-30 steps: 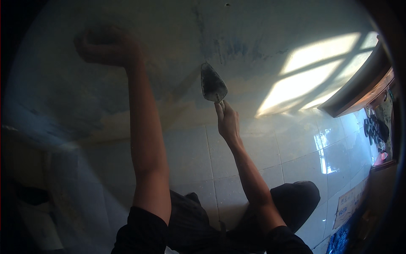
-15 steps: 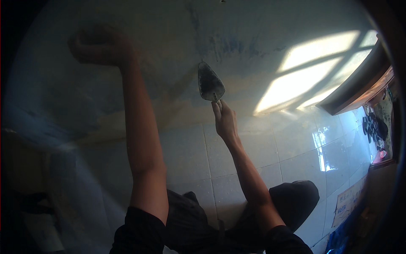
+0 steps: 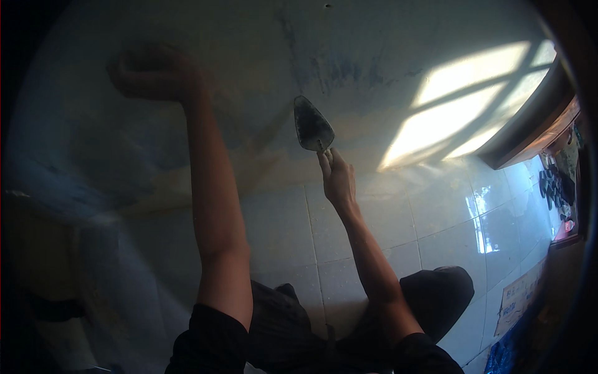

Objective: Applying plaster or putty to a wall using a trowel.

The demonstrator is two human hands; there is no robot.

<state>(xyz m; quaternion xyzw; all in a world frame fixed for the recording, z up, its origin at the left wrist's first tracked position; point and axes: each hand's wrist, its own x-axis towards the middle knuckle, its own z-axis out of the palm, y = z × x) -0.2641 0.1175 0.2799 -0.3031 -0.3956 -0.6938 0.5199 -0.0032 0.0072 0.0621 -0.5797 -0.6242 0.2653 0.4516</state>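
My right hand (image 3: 339, 181) is closed round the handle of a pointed trowel (image 3: 313, 124). The dark, worn blade points up and away from me, in front of a stained wall (image 3: 367, 112). Further left and higher, my left hand (image 3: 156, 75) is raised against the same wall with its fingers curled in. Shadow and blur cover those fingers, and whatever they hold cannot be made out.
Pale floor tiles (image 3: 361, 274) meet the wall's foot, with my bent legs above them. Window light (image 3: 445, 118) falls on the wall at right, beside a brown wooden frame (image 3: 529, 137). A cardboard sheet (image 3: 518, 298) and blue plastic (image 3: 500, 354) lie lower right.
My left hand has moved slightly right and down. The trowel and my right hand have shifted a little the same way, partly with the view itself. Both hands keep their grip shape.
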